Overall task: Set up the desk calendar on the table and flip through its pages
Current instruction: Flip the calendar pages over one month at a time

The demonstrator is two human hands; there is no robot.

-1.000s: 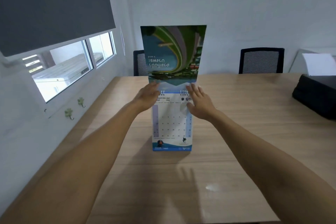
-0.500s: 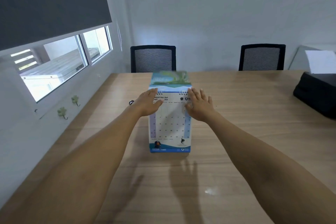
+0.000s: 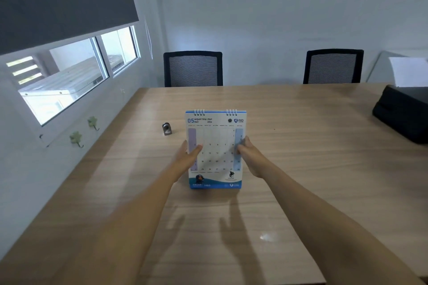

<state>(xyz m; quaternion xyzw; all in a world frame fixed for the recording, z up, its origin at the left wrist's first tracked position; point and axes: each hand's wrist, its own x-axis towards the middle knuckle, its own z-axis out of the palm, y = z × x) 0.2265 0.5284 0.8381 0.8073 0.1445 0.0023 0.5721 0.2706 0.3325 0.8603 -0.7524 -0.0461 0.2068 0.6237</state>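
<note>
The spiral-bound desk calendar [image 3: 216, 136] stands upright on the wooden table [image 3: 301, 146], its white May page with a blue band at the bottom facing me. My left hand [image 3: 188, 156] holds its left edge, thumb on the front of the page. My right hand [image 3: 246, 152] holds the right edge at about the same height, fingers curled over the page's blue column. Both wire bindings show at the top.
A small metal object [image 3: 166, 128] lies on the table left of the calendar. A black bag [image 3: 403, 115] sits at the right edge. Two black mesh chairs [image 3: 193, 69] [image 3: 333, 66] stand at the far side. A window wall runs along the left.
The picture page that stood raised was flipped over the top to the back. Both hands slid from the calendar's top down to its side edges at mid height.
</note>
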